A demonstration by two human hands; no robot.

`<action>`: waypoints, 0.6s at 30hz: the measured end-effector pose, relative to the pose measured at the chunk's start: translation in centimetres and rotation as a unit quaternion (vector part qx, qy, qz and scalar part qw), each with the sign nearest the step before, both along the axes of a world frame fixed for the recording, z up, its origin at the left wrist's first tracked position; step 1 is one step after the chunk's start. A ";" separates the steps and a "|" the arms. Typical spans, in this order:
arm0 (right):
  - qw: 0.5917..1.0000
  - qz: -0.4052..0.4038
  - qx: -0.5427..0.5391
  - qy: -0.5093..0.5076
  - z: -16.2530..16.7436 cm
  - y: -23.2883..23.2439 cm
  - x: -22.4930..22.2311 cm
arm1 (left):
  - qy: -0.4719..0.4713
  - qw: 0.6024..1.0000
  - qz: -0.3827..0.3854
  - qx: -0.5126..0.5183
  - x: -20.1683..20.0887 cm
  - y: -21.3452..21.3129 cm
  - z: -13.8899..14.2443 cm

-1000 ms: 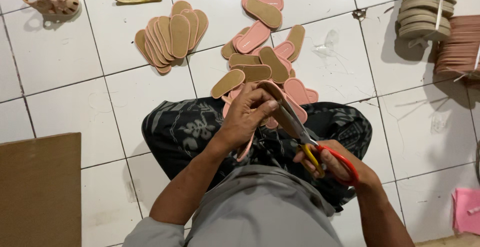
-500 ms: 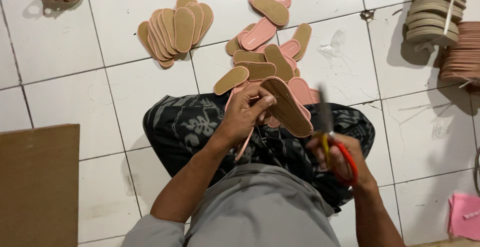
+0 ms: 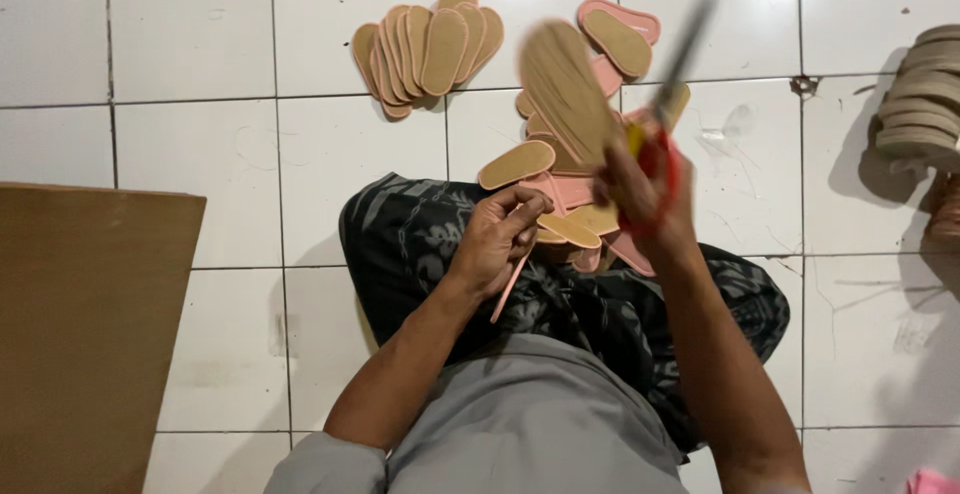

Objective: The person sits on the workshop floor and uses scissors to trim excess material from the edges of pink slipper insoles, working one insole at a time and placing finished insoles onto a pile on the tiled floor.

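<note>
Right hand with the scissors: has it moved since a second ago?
Yes. The right hand with the red-handled scissors has risen from the lap up toward the loose insole pile on the floor.

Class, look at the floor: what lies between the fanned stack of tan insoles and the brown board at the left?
In the head view, only bare white floor tiles lie between the fanned insoles and the brown board.

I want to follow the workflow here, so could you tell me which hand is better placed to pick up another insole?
Probably the left hand: it rests by the loose insoles on the lap, holding only a thin pink strip. The right hand is raised, holding scissors and an insole.
</note>
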State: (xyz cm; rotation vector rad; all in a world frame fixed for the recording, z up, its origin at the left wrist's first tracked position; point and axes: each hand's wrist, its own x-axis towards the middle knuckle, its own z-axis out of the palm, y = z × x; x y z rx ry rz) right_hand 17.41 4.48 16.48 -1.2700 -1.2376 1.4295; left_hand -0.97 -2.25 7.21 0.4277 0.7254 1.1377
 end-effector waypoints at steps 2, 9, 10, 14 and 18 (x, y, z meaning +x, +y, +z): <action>0.991 0.014 -0.011 -0.133 0.1 1.5 -1.3 | -0.033 0.999 0.023 -0.018 0.0 0.1 -0.7; 0.984 0.120 0.120 -0.062 0.1 -8.5 -1.5 | -0.069 0.983 0.149 -0.082 1.7 2.7 -2.5; 0.979 0.110 0.145 -0.092 -0.1 -9.8 -1.7 | -0.077 0.983 0.153 -0.064 2.7 3.0 -2.7; 0.964 -0.063 -0.048 -0.255 -0.7 -11.2 -1.6 | -0.089 0.987 0.133 -0.026 5.3 3.5 -2.4; 0.987 -0.093 -0.001 -0.131 0.0 -10.2 2.5 | -0.065 0.997 -0.011 0.030 3.4 4.6 0.3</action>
